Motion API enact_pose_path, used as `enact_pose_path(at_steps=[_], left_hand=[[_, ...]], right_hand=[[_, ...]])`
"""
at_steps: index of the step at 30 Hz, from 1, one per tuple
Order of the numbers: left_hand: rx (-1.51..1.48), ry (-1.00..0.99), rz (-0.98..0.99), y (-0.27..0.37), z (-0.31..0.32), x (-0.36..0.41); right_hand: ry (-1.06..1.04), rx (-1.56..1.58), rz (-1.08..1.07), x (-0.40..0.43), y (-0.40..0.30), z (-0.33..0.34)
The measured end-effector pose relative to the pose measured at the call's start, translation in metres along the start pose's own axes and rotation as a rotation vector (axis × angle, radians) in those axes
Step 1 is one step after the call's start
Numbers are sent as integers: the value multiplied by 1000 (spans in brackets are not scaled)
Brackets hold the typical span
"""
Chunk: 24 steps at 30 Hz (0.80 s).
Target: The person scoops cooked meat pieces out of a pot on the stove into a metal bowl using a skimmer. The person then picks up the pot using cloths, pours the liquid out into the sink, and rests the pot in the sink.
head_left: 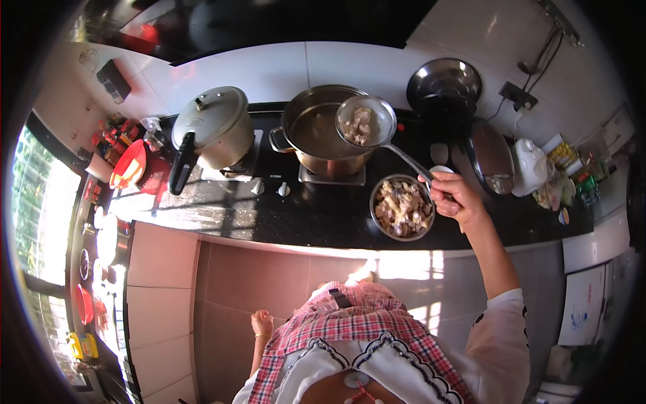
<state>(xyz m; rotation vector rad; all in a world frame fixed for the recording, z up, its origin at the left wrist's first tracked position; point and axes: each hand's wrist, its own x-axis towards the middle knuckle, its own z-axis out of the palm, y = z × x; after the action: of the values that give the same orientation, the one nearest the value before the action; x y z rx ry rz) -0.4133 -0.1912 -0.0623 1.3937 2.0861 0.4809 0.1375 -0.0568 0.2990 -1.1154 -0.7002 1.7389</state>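
My right hand (454, 198) is closed around the handle of a mesh skimmer (382, 122). Pieces of meat (359, 126) lie in its round bowl, which is over the right rim of a large steel pot (315, 132). Cloudy liquid stands in that two-handled pot on the hob. Below the skimmer, left of my right hand, a steel bowl (374, 214) is heaped with more meat pieces (402, 208). My left hand (262, 323) hangs low by the checked apron, away from the counter, with its fingers curled and nothing visible in it.
A pressure cooker (217, 126) with a black handle stands left of the pot. Red baskets (133, 164) and bottles are at the far left. On the right are a steel basin (444, 83), a dark oval lid (492, 156), a white jug-like container (530, 166) and food packets.
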Motion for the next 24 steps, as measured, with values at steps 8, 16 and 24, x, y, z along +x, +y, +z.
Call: enact_pose_path(at_steps=[8,16,24], left_hand=[[46,-91,90,-1,1,25],[-6,-77,205,34,-4,55],[37,-72,286,23,-13,52]], right_hand=[[303,-263,49,-105,9,-9],[684,-1001,-3,-113,119,-40],[766,-1682,-197,-116,184,-46]])
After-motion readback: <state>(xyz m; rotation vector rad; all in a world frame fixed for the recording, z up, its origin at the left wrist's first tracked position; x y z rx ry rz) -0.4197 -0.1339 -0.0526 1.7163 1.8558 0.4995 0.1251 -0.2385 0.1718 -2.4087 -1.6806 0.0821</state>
